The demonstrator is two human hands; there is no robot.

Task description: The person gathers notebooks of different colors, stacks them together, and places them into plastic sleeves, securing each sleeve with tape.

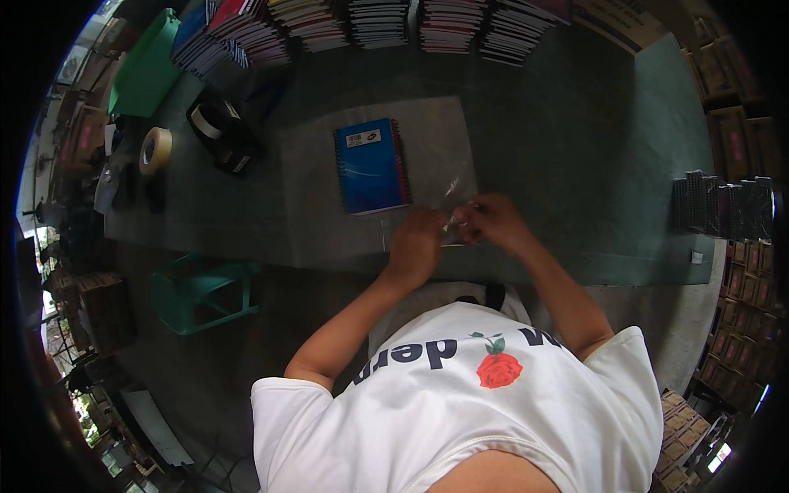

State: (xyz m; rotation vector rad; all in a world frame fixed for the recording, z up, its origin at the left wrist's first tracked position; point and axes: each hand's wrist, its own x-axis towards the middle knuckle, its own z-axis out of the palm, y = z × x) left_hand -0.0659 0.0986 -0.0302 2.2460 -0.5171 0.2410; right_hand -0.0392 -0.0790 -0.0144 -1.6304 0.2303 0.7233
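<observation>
The dark green tabletop (575, 123) fills the upper half of the view, with a paler rectangular mat or sheet (329, 222) laid on its middle. Along its far edge runs a row of stacked notebooks (378, 25), spines and page edges showing. A teal plastic stool (205, 292) stands on the floor at the person's left, just below the near edge.

On the mat lies a blue spiral-bound notebook (371, 166), flat, cover up, glossy, with a small white label near its top. Its long axis runs away from the person, tilted slightly, and the wire binding is along its right side. It sits just beyond the left hand (417, 244), apart from it.

To the left, a black tape dispenser (220, 131) and a pale roll of tape (154, 150) rest on the tabletop.

Both hands meet at the near edge over a clear, crinkled plastic sleeve (457, 197), whose sheen extends up and away from them. The right hand (491, 222) has fingers curled, pinching the sleeve; the left hand is also closed on its edge.
</observation>
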